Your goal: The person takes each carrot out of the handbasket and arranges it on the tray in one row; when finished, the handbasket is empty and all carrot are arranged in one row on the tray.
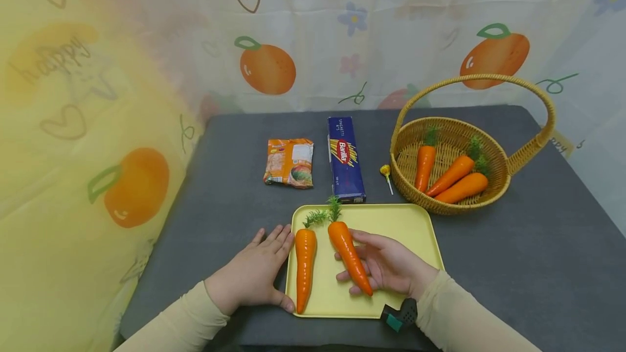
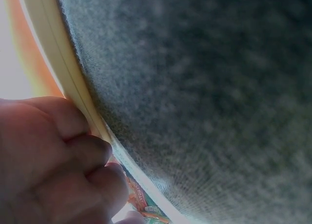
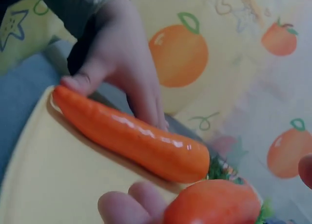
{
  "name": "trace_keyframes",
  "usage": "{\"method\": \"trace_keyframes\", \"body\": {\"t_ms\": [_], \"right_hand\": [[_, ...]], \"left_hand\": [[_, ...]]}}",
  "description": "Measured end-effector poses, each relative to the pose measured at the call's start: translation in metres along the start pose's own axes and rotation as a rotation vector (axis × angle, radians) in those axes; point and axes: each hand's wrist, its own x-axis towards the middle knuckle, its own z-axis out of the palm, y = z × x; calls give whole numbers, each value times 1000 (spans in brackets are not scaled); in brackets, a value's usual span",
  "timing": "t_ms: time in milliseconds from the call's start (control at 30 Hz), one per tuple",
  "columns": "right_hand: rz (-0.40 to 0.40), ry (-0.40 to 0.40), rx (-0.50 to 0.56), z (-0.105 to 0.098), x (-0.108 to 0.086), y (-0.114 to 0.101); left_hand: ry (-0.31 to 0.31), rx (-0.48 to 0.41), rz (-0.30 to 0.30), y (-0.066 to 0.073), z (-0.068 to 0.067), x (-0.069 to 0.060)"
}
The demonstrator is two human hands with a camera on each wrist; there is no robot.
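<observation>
At the left edge of the yellow tray (image 1: 391,227), my left hand (image 1: 254,270) rests with its fingers stretched out against the rim. The left wrist view has the same hand (image 2: 58,160) close up beside the tray's rim (image 2: 63,63). One carrot (image 1: 305,265) lies along the tray's left side, green top away from me. My right hand (image 1: 391,265) holds another carrot (image 1: 349,254) over the tray, fingers passing beneath it, tip pointing toward me. In the right wrist view the held carrot (image 3: 214,204) is partly cut off, below the lying carrot (image 3: 131,136).
Behind the tray are an orange packet (image 1: 289,163) and a blue spaghetti box (image 1: 345,162). A yellow lollipop (image 1: 386,170) lies beside the wicker basket (image 1: 452,209), which contains three carrots, one of them upright-facing (image 1: 425,167). A patterned cloth (image 1: 313,26) hangs behind the grey table (image 1: 538,270).
</observation>
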Motion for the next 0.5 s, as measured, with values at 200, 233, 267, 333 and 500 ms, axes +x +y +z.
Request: {"method": "trace_keyframes", "body": {"t_ms": [200,233,267,333,500], "right_hand": [[-9,38,-56,13,-7,3],[-11,41,-66,14,-7,3],[-13,43,-75,16,-8,3],[-14,50,-93,19,-8,4],[2,67,-138,25,-10,3]], "left_hand": [[4,-6,1,1,-1,-1],[5,-6,2,0,-1,-1],[5,-6,4,0,-1,-1],[7,-6,7,0,0,0],[15,-2,9,-1,0,0]]}}
